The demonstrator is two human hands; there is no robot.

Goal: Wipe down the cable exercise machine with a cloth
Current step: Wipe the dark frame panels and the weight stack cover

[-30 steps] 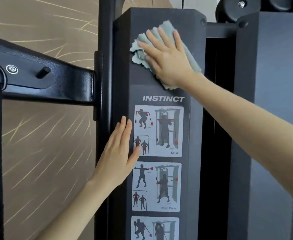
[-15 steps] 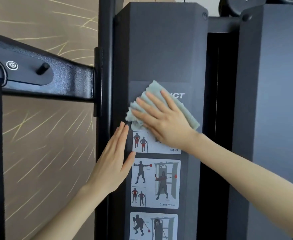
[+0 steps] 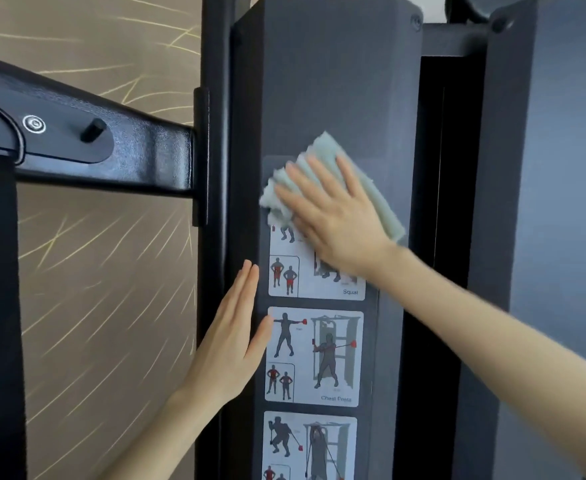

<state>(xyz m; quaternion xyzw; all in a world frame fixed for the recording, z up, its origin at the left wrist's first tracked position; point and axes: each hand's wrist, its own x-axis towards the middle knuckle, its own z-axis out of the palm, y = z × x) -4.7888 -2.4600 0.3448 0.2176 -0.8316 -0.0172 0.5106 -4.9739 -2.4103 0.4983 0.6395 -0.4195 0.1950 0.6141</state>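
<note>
Right hand with cloth came down from top of panel to the logo area, then back up slightly: logo now fully covered, more of Squat sticker exposed. Left hand slid slightly lower, thumb now beside Chest Press sticker.

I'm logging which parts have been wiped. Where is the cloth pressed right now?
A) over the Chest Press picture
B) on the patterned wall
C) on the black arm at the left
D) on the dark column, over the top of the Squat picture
D: the right hand presses the cloth flat on the dark column, hiding the top of the Squat picture.
</note>
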